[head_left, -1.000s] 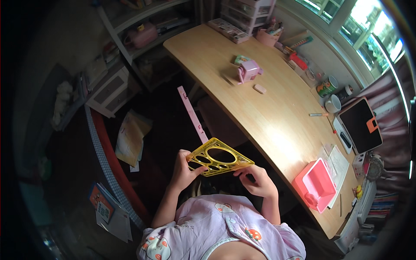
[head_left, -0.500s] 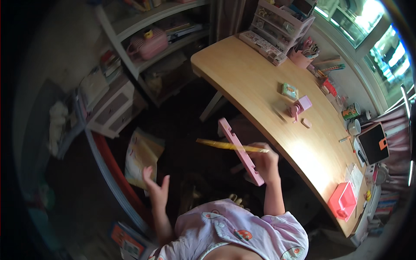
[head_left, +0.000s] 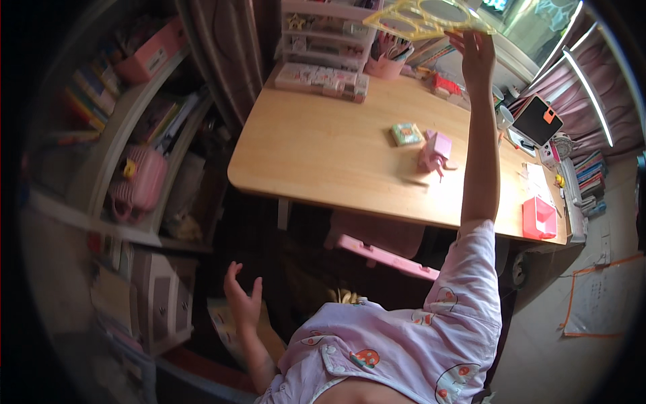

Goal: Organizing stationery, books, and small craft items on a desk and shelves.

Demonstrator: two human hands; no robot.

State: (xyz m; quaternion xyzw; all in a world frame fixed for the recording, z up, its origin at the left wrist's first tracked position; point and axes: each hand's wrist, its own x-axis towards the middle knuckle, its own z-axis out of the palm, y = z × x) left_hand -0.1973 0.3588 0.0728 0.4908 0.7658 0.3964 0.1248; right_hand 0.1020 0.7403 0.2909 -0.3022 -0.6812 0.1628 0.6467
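Note:
My right hand (head_left: 476, 57) is stretched up and away over the far side of the desk. Its fingers are closed on the edge of a yellow see-through stencil (head_left: 404, 31) with rounded cut-outs, held above the desk by the window. My left hand (head_left: 243, 296) hangs low at the left, fingers apart and holding nothing. Below my right arm, a pink hand-crank pencil sharpener (head_left: 437, 149) stands on the desk (head_left: 303, 161). A small green patterned packet (head_left: 406, 133) lies beside it.
A pink chair back (head_left: 387, 257) stands before the desk's near edge. Clear drawers (head_left: 326, 47), a pencil case (head_left: 321, 82) and a pen cup (head_left: 387, 62) line the back. A pink tray (head_left: 540, 219) sits at the right end. Shelves (head_left: 151, 74) stand at the left.
My right hand has risen from beside the chair back to high over the desk, carrying the yellow stencil. The view has turned to the right. My left hand stays open.

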